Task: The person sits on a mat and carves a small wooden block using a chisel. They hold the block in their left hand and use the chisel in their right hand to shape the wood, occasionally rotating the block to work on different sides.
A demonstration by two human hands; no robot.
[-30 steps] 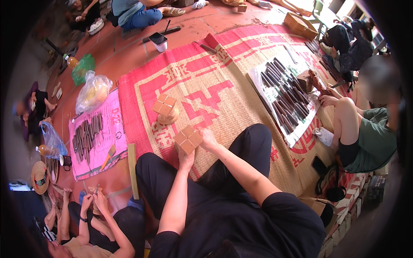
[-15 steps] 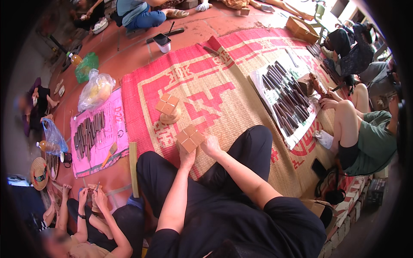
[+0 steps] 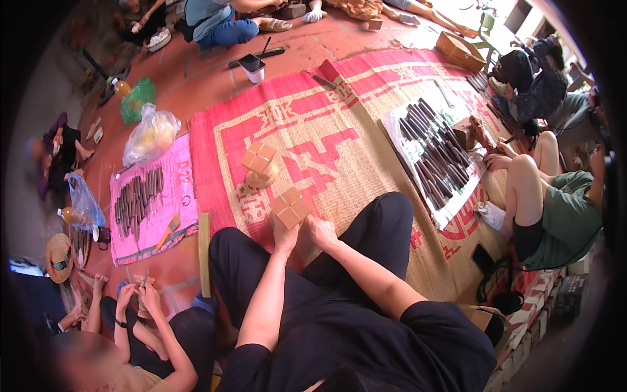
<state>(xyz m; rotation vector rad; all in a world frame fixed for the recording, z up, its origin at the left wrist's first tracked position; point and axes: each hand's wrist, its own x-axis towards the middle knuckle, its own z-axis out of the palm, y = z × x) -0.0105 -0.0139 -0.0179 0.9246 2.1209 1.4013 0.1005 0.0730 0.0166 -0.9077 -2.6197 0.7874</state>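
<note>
My left hand (image 3: 285, 235) holds a square brown block (image 3: 291, 208) from below and behind, above the mat. Pale lines cross on the block's top and divide it into squares. Close to the block's right corner is my right hand (image 3: 321, 232), its fingers curled in; whatever they hold, if anything, is too small to make out. Just beyond, a second brown block (image 3: 258, 157) with the same pale cross rests on a round straw-coloured stand or roll (image 3: 263, 178).
The red and straw woven mat (image 3: 372, 176) spreads before me. Dark sticks (image 3: 434, 150) lie on a white sheet at right, more dark sticks (image 3: 138, 199) on a pink sheet (image 3: 179, 222) at left. People sit at both sides. A white cup (image 3: 253, 70) stands far off.
My right hand has drawn slightly down and away from the block's right corner. The block stays in my left hand. The view has shifted a little.
</note>
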